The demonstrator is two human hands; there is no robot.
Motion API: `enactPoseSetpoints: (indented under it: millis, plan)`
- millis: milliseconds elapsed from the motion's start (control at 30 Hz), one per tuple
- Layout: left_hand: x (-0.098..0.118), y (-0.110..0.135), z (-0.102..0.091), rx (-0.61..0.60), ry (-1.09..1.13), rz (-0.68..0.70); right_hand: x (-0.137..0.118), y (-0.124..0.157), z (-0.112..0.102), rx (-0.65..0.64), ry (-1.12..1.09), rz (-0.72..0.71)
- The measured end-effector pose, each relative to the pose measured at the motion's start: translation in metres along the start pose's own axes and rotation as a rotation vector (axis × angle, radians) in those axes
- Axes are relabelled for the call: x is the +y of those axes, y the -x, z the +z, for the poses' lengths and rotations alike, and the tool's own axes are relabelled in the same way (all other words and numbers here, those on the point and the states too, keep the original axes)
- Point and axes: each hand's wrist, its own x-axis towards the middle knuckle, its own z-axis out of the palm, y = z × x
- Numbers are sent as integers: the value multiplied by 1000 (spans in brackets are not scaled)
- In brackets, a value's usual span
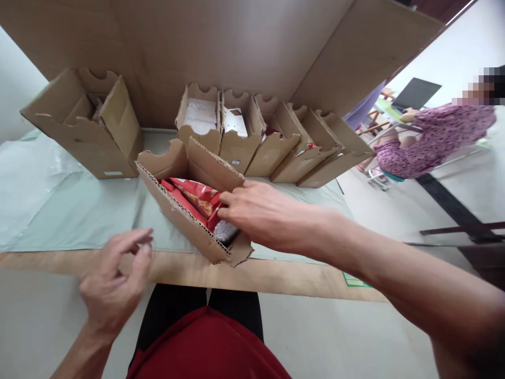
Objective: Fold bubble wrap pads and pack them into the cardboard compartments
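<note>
An open cardboard box stands tilted near the table's front edge, holding several red packets. My right hand reaches into it from the right, its fingers closed on a dark packet at the box's near end. My left hand hovers over the front edge to the left of the box, fingers loosely curled, with nothing in it.
A row of open cardboard boxes with packets stands behind, and one more box at the left. A large cardboard sheet rises at the back. A pale green cloth covers the table. Another person sits at the far right.
</note>
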Motion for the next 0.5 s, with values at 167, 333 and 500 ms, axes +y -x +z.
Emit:
enactPoseSetpoints:
  millis: [167,333,500]
  plan:
    - [-57,-56,15,-8,254,-228,1,95,-28,362,115,156]
    - [-89,-105,42,-416,519,-186,11,157,96,473,-227,505]
    - [-79,-113,64,-470,755,-283,-8,114,183,538,-398,447]
